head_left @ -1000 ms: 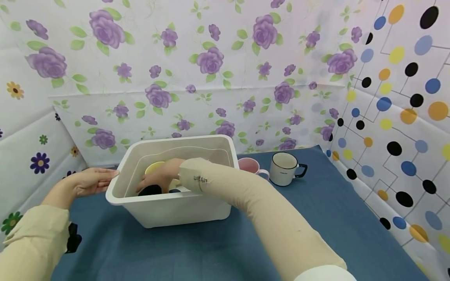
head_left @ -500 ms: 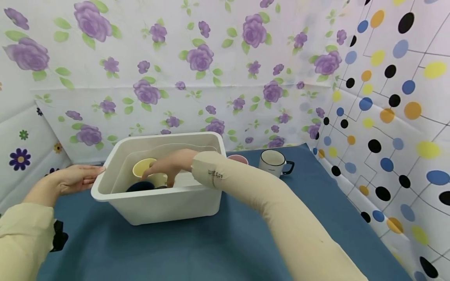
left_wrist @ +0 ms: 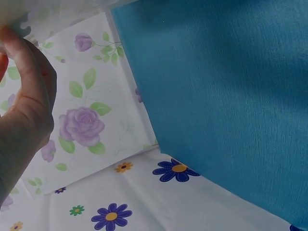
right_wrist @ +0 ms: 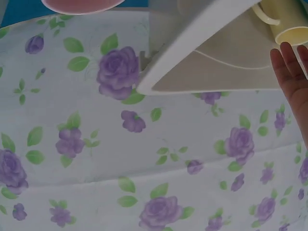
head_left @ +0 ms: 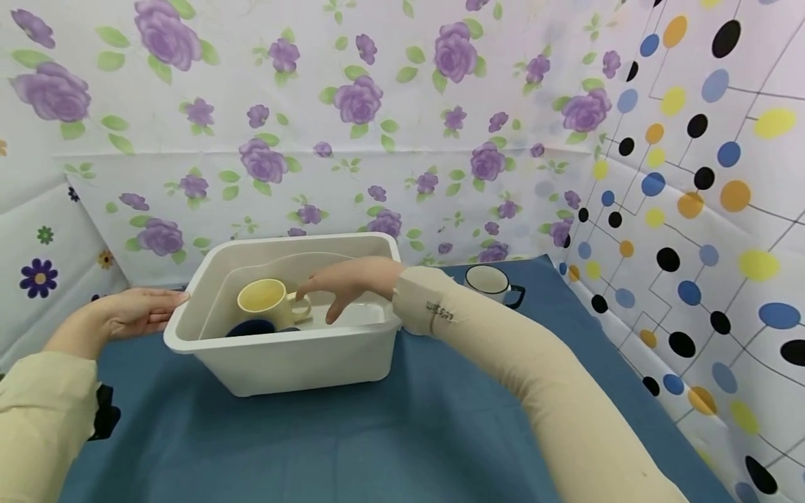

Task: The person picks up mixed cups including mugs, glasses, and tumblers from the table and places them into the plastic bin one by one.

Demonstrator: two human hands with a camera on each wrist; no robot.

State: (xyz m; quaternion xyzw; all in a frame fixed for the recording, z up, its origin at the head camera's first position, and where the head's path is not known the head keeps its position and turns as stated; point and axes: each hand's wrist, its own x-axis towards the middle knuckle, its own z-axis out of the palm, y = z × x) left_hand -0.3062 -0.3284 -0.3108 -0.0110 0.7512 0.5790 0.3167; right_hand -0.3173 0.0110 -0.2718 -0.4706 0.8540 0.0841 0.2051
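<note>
My left hand (head_left: pixel 141 313) grips the left rim of a white plastic tub (head_left: pixel 295 367); in the left wrist view its fingers (left_wrist: pixel 29 67) bend up toward the tub's edge. Inside the tub, at the left, a yellow mug (head_left: pixel 264 297) stands with its handle to the right. A dark blue mug (head_left: pixel 251 327) sits in front of it, mostly hidden by the front wall. Over the tub's middle, my right hand (head_left: pixel 352 277) is held with fingers apart and nothing in them, the fingertips close to the yellow mug's handle. The right wrist view shows its straight fingers (right_wrist: pixel 291 72).
Right of the tub, a white mug with a dark rim and handle (head_left: pixel 487 281) stands on the blue tablecloth (head_left: pixel 377 447). A pink mug (right_wrist: pixel 82 4) shows at the top of the right wrist view. Flowered sheeting (head_left: pixel 377 175) walls the back, dotted sheeting (head_left: pixel 711 209) the right.
My right hand has risen from deep in the tub beside the yellow mug and drawn to the right, uncovering that mug. My left hand stays at the rim. The head view has shifted slightly.
</note>
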